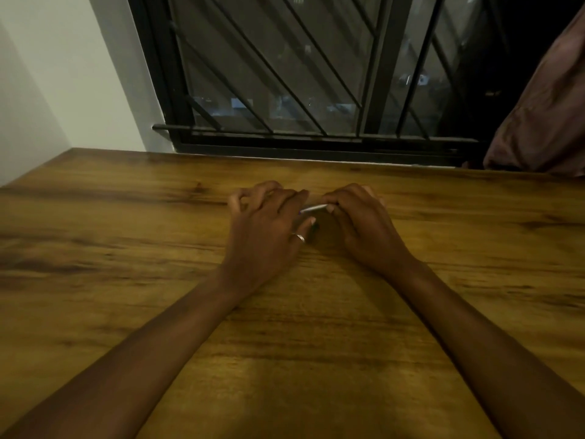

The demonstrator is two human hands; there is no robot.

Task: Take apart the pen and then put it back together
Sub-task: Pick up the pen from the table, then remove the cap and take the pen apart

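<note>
Head view looks down on a broad brown wood-grain worktop (126, 248), smooth and streaked with darker bands, pushed against a black metal-barred window (285, 74). Both forearms lie along it. The left hand (269, 223), a thin silver ring (299, 238) on one finger, and the right hand (364, 220) are curled shut around the ends of a slim pale pen (313, 208), held level just above the wood between them. Only a short glossy stretch shows; I can't tell which part. Best, I'd say, to pinch firmly, pull or twist straight along its length, and stay low so small pieces don't roll off.
</note>
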